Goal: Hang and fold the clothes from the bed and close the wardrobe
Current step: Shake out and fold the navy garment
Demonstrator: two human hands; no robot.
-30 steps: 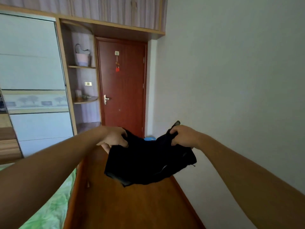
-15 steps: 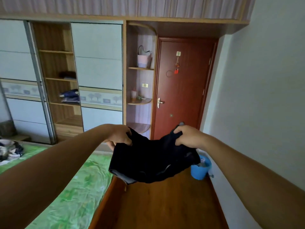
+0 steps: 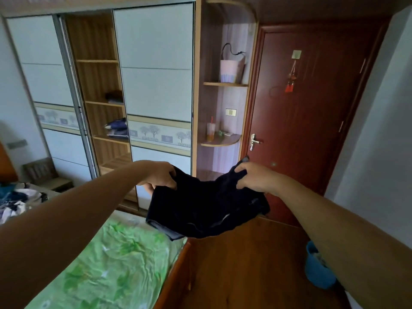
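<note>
Garment [image 3: 205, 210], one, black, two hands [image 3: 161, 177] [image 3: 256, 178] gripping

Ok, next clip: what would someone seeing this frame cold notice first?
A black fabric garment held up mid-frame, its top edge gripped by the left hand and the right hand, catches the eye first. Behind it, the white sliding-door wardrobe stands open on wooden shelves holding folded clothes; a green leaf-print bedsheet fills the lower left, with a heap of loose clothes at the far left edge.
</note>
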